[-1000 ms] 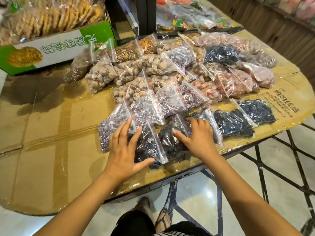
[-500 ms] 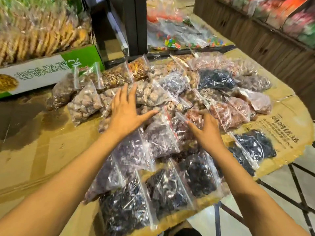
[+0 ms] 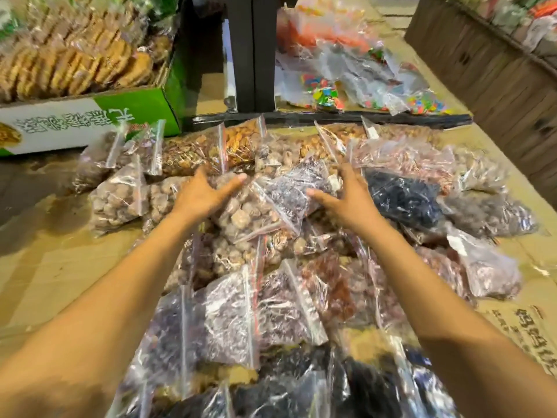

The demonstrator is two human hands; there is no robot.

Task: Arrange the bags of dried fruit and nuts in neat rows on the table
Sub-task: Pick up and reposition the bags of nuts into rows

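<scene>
Several clear zip bags of dried fruit and nuts lie in overlapping rows on a cardboard-covered table [image 3: 60, 267]. My left hand [image 3: 205, 193] hovers open over a bag of pale brown lumps [image 3: 244, 215]. My right hand [image 3: 346, 197] is spread open on the other side of a bag of dark purple fruit [image 3: 289, 191], which tilts between the two hands. Neither hand closes on a bag. A bag of black fruit [image 3: 404, 197] lies just right of my right hand. Darker bags [image 3: 271, 393] fill the near rows under my forearms.
A green and white box [image 3: 90, 122] of biscuits stands at the back left. A black post [image 3: 253, 52] rises behind the bags, with bags of coloured sweets [image 3: 328, 92] beyond it. A wooden counter [image 3: 497, 79] runs along the right.
Both hands left the dark bags at the near edge and reached forward to the middle rows. The camera moved in closer over the table.
</scene>
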